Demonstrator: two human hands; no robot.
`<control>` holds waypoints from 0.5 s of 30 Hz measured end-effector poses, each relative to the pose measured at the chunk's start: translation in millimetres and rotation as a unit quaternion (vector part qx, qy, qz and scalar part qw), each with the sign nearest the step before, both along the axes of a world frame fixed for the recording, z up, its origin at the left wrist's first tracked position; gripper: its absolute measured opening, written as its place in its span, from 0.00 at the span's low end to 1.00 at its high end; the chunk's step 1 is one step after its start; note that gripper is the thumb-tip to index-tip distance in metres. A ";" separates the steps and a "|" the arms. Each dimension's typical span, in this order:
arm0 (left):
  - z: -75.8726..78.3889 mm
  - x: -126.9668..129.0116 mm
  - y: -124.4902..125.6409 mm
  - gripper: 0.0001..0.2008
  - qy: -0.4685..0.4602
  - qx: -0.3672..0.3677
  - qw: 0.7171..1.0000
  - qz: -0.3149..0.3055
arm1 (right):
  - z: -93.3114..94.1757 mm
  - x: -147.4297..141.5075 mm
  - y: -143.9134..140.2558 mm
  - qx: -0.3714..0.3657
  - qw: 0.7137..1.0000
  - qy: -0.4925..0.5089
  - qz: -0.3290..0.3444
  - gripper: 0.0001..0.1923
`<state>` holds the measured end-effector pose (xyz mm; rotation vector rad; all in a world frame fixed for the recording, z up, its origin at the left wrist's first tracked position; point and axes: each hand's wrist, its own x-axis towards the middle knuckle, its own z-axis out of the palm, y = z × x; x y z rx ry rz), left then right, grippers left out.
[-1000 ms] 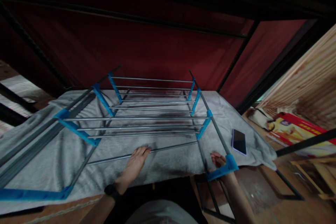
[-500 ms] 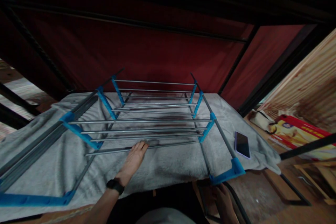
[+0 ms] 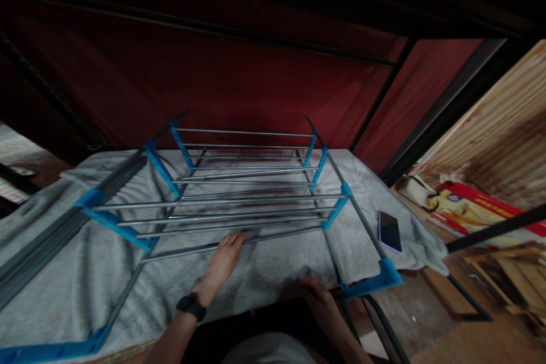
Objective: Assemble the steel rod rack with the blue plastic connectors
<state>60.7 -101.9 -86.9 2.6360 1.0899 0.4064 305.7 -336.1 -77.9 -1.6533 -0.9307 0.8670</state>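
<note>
The right hand [image 3: 318, 296] lies in shadow at the near edge of the grey towel-covered table [image 3: 273, 267], so dark and blurred that its fingers cannot be told apart, nor whether they grip anything. Its forearm runs out at the bottom edge. The left hand [image 3: 222, 264] rests flat by a thin loose metal rod [image 3: 230, 243]; whether the fingers [image 3: 234, 240] touch the rod or only the towel cannot be told. The blue-and-grey metal rack frame [image 3: 239, 193] is cut off at the left edge. The dark smartphone [image 3: 389, 231] has a blank screen, and the print on the red-and-yellow package [image 3: 473, 213] is too blurred to read.
</note>
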 end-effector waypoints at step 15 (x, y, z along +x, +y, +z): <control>-0.8 14.4 -6.9 0.20 0.030 0.006 1.000 0.004 | -22.7 59.1 70.3 0.058 0.949 -0.164 -0.262 0.21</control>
